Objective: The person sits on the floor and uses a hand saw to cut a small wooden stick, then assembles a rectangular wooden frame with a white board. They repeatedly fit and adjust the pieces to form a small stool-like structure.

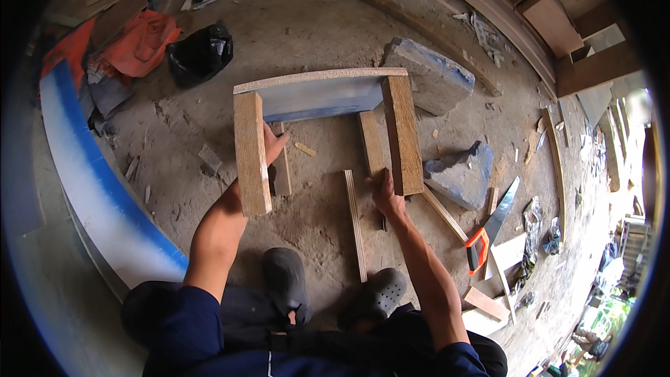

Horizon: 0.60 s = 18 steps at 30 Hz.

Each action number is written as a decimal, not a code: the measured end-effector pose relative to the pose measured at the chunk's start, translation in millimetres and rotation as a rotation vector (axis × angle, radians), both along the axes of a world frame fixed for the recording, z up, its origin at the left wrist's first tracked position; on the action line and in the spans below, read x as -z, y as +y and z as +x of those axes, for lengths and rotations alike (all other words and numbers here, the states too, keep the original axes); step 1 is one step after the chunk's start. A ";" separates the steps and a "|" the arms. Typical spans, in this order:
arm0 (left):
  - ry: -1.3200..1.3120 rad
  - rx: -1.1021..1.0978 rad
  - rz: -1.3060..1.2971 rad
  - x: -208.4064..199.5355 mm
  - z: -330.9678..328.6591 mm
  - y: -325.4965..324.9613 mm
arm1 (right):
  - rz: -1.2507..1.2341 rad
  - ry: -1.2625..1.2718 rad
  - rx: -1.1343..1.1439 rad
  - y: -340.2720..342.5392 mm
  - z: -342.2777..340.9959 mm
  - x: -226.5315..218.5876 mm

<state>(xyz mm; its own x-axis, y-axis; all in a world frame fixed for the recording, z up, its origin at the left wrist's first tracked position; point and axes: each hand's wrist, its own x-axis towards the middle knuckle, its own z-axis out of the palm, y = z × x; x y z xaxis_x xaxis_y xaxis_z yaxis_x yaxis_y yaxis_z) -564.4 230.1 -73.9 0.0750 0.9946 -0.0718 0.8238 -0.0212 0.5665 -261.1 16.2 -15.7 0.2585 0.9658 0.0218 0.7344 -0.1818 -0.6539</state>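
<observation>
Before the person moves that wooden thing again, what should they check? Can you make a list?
1. Left hand on the left upright plank: ok, it presses the inner side.
2. Right hand at the right upright plank: ok, touching its lower end.
3. Cross board fixed to both planks: cannot tell.
4. Loose thin strip near the shoes: not ok, underfoot.
5. Handsaw away from hands: ok.

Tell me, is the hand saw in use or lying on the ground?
Lying on the ground. The hand saw rests flat to the person's right, untouched; both hands are on the wooden frame.
</observation>
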 end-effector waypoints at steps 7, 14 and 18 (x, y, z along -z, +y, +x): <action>0.029 -0.013 0.054 10.3 29.2 -17.1 | 0.068 -0.041 -0.008 -8.7 14.0 17.2; 0.123 0.009 0.076 -10.0 19.9 -13.7 | 0.088 -0.024 -0.036 -2.2 9.8 24.2; -0.076 -0.016 -0.087 -60.4 32.0 -28.3 | -0.229 0.290 0.076 -1.5 19.0 -2.9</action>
<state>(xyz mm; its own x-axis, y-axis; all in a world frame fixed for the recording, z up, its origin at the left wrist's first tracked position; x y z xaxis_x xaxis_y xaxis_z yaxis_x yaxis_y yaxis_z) -532.5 201.8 -13.6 0.0681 0.9860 -0.1524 0.7784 0.0430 0.6263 -242.1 14.7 -12.8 0.2930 0.9152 -0.2769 0.5035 -0.3938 -0.7690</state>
